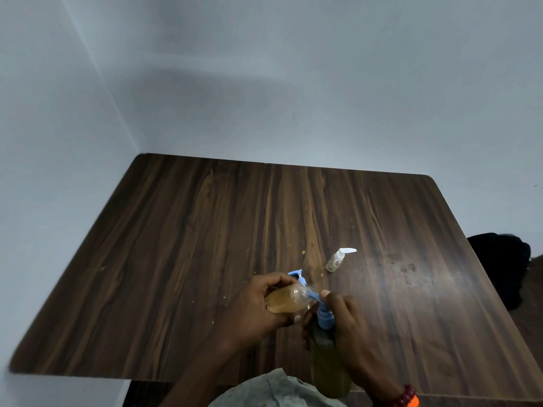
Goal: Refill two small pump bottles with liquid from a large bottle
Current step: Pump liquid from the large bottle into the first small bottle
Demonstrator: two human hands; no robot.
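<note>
Holding a small bottle (286,301) on its side above the table (205,245), the left hand (258,306) has its fingers wrapped around the bottle's body, which is mostly full of amber liquid. Its open neck points right, toward the blue nozzle (313,296) of the large bottle's pump. The right hand (349,333) grips the large bottle (329,365) around its upper part, fingers closed on it, with one fingertip up by the pump head; the nozzle tip sits at the small bottle's mouth.

Behind the left hand a loose blue pump top (296,275) lies on the table, partly hidden by the fingers. Farther back and to the right, well apart from the hands, a second small bottle (338,259) with a white pump lies tilted on the wood; it looks nearly empty. A few pale crumbs and a dull smear mark the tabletop near it.

A red and orange bracelet (407,399) circles the right wrist at the lower edge. The large bottle's base is cut off by grey-green cloth (279,392). A dark heap (499,259) beyond the table's right edge is too dim to identify.
</note>
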